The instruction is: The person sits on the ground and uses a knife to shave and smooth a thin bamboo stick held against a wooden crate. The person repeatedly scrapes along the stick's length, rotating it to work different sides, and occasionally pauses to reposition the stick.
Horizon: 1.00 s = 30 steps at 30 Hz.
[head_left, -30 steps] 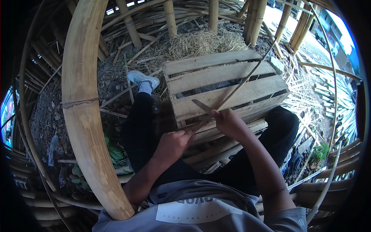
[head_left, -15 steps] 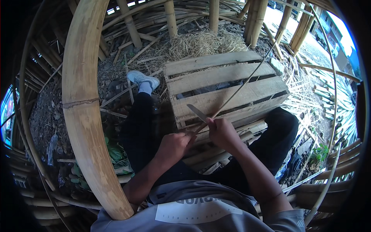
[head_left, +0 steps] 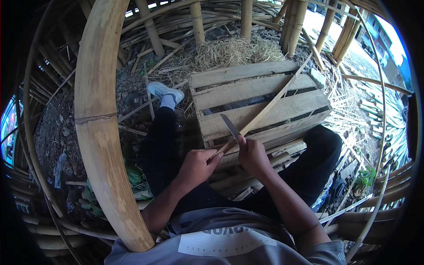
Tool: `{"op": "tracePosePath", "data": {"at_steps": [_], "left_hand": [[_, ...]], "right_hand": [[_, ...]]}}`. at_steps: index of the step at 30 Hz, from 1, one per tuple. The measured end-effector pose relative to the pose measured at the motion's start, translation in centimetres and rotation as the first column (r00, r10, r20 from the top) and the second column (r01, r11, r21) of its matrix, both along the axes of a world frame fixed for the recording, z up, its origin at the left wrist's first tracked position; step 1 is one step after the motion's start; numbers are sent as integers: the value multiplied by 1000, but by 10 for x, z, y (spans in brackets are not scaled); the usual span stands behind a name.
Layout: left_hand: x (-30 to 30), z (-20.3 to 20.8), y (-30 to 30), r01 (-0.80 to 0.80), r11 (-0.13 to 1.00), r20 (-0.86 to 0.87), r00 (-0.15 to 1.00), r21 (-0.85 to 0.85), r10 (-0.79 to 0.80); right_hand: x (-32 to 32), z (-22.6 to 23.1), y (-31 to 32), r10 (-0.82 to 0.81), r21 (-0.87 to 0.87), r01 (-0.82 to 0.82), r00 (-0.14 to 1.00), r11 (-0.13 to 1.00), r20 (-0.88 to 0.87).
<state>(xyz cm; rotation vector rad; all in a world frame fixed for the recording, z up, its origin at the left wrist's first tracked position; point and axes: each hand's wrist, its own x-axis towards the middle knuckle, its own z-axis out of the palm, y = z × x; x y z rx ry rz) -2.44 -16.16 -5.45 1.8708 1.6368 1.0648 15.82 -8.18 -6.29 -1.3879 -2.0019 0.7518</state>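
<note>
A long, split bamboo strip (head_left: 274, 100) slants from my lap up and right over the slatted wooden crate (head_left: 260, 107). My left hand (head_left: 198, 166) is closed around its near end. In my right hand (head_left: 253, 154) is a knife, its handle hidden by the fingers. The knife blade (head_left: 230, 125) points up and left and lies against the strip just beyond my left hand. The strip's pale, flat face is turned up.
A thick bamboo pole (head_left: 98, 128) rises close on my left. Dry straw shavings (head_left: 236, 51) lie behind the crate, and bamboo posts (head_left: 246, 20) stand farther back. Cut bamboo poles (head_left: 388, 128) are piled at the right. Green leaves (head_left: 134, 176) grow near my left leg.
The strip has turned in my left hand, from its narrow edge to its broad pale face. My hands and the knife have shifted only slightly.
</note>
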Motion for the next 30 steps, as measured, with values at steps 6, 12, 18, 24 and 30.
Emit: {"op": "tracePosePath", "data": {"at_steps": [6, 12, 18, 24, 30], "left_hand": [[1, 2, -7, -58, 998, 79, 995, 9, 57], [5, 0, -7, -64, 996, 109, 992, -63, 70], [3, -1, -7, -57, 995, 132, 989, -87, 69], [-3, -2, -8, -48, 995, 29, 998, -89, 50], [-4, -4, -10, -48, 999, -6, 999, -14, 48]], "right_hand": [[14, 14, 27, -86, -74, 91, 994, 993, 62], [20, 10, 35, -39, -109, 45, 998, 993, 56], [31, 18, 64, -88, -179, 95, 995, 979, 50], [21, 37, 43, -10, -217, 41, 990, 975, 142], [27, 40, 42, 33, -301, 2, 993, 954, 111]]}}
